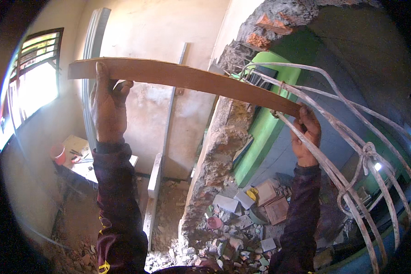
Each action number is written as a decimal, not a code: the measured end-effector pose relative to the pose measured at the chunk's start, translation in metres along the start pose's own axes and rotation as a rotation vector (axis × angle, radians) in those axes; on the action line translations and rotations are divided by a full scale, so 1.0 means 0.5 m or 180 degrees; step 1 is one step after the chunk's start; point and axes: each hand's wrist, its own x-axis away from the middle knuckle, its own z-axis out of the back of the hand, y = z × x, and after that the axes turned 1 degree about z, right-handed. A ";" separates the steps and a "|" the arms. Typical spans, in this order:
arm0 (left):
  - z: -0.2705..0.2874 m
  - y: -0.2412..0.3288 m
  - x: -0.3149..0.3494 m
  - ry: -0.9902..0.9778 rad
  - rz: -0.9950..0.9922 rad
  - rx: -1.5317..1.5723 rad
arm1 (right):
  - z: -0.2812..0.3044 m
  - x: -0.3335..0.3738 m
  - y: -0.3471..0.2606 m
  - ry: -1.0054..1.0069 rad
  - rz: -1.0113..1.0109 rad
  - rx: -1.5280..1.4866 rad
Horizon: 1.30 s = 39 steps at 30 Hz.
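Note:
A long, thin brown strip of board, probably plywood (178,78), stretches across the upper middle of the head view. It slopes down toward the right, its curve perhaps partly from the lens. My left hand (108,112) is raised and pinches its lower edge near the left end, thumb and fingers on either side. At the right end my right hand (307,137) grips the strip from below, close beside a cage of tied steel reinforcing bars (338,121). The strip's right part lies over or against the bars; I cannot tell whether they touch.
A broken brick wall edge (228,137) rises between two rooms. Rubble (233,242) and broken tiles cover the floor below. A green pillar (260,146) stands behind. At left are a table (80,150) with tools, a red bucket (58,154), a window (39,75) and upright metal lengths (92,41).

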 end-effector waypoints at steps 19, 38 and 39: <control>-0.072 0.008 0.031 -0.0117 0.0209 0.1120 | -0.007 -0.025 0.056 0.0113 0.2155 0.3202; -0.228 -0.062 0.141 -0.0638 0.0573 0.1032 | -0.154 0.005 0.021 0.0852 0.0660 -0.0030; -0.247 -0.070 0.154 -0.0670 0.0765 0.0977 | -0.157 0.006 0.019 0.0881 0.0651 -0.0132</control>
